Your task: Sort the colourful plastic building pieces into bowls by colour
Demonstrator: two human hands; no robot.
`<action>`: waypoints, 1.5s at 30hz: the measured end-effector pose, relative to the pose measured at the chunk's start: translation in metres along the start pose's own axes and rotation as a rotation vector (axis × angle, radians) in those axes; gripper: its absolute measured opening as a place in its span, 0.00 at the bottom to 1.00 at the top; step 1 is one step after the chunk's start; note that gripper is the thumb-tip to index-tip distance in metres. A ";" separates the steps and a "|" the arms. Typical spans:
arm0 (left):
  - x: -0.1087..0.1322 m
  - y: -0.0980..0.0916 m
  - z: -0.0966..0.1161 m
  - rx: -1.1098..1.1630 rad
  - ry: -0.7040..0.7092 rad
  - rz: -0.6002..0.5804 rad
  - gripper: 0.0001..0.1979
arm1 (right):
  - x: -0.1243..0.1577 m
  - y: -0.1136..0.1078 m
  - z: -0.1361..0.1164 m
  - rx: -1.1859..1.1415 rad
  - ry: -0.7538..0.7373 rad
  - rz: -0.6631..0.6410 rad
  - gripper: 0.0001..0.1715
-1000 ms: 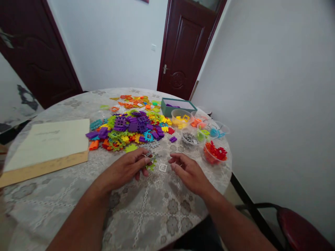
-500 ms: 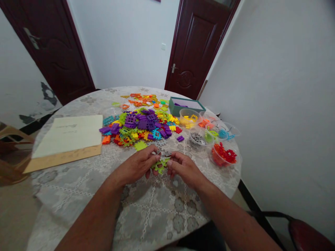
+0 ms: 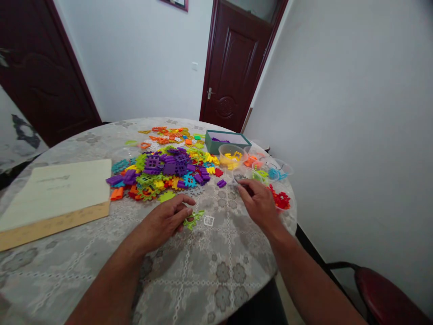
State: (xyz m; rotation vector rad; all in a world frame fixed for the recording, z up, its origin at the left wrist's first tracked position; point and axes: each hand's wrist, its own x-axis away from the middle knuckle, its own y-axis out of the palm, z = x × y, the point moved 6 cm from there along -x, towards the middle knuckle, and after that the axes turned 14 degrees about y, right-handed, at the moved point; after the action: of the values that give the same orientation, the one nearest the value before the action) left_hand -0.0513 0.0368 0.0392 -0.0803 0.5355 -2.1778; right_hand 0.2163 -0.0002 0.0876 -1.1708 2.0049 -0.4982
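Observation:
My left hand point(image 3: 167, 220) is closed on a lime green notched building piece point(image 3: 192, 220), held low over the tablecloth between thumb and fingers. Just right of that piece lies a small white window-shaped piece point(image 3: 209, 220) on the cloth. My right hand point(image 3: 257, 201) reaches to the near side of a clear tub with grey pieces point(image 3: 241, 177). Its thumb and forefinger are pinched together at the tub's edge. A bit of grey shows by the fingertips, but I cannot make out what they hold. The hand partly covers this tub and the tub of red pieces point(image 3: 280, 198).
A heap of mixed coloured building pieces point(image 3: 169, 169) lies left of centre. Behind the tubs stands a green box point(image 3: 216, 145) with purple pieces. A tub of yellow pieces point(image 3: 232, 158) is in front of it. A paper folder point(image 3: 67, 189) lies at left.
My right hand has left the green piece and moved right to the grey tub. The green piece stays in my left hand. The white piece now shows on the cloth. The view has turned right.

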 end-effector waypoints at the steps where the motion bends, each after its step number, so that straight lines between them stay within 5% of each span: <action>1: 0.000 -0.001 0.000 -0.001 0.001 0.007 0.16 | -0.007 -0.008 0.006 0.077 -0.036 0.064 0.14; 8: -0.001 0.001 0.004 0.023 0.050 -0.031 0.15 | -0.018 -0.004 0.043 0.307 -0.070 0.088 0.20; 12: 0.000 0.006 0.006 0.028 0.072 -0.108 0.12 | 0.015 0.008 0.023 0.094 -0.037 -0.032 0.17; 18: 0.000 0.016 0.002 0.016 0.079 -0.186 0.12 | 0.070 0.040 -0.030 -0.235 0.045 -0.510 0.13; 24: 0.003 0.024 0.003 0.072 0.088 -0.242 0.11 | 0.077 0.045 -0.040 -0.252 0.069 -0.545 0.05; 28: 0.003 0.012 0.001 -0.055 0.089 -0.209 0.09 | 0.051 0.018 -0.029 -0.111 0.014 -0.437 0.07; 35: 0.022 -0.036 -0.019 -0.561 -0.019 -0.002 0.11 | -0.060 -0.076 0.046 0.505 -0.084 0.105 0.14; 41: 0.039 -0.034 -0.022 -0.571 -0.104 -0.128 0.21 | -0.127 -0.077 0.134 0.857 0.091 0.028 0.16; 45: 0.036 -0.026 -0.019 -0.647 -0.118 -0.166 0.17 | -0.132 -0.071 0.152 0.911 0.150 -0.035 0.16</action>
State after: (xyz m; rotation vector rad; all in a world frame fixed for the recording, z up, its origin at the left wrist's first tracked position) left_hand -0.0975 0.0294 0.0283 -0.6143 1.1782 -2.0556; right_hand 0.4123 0.0832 0.0895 -0.5969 1.5514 -1.3625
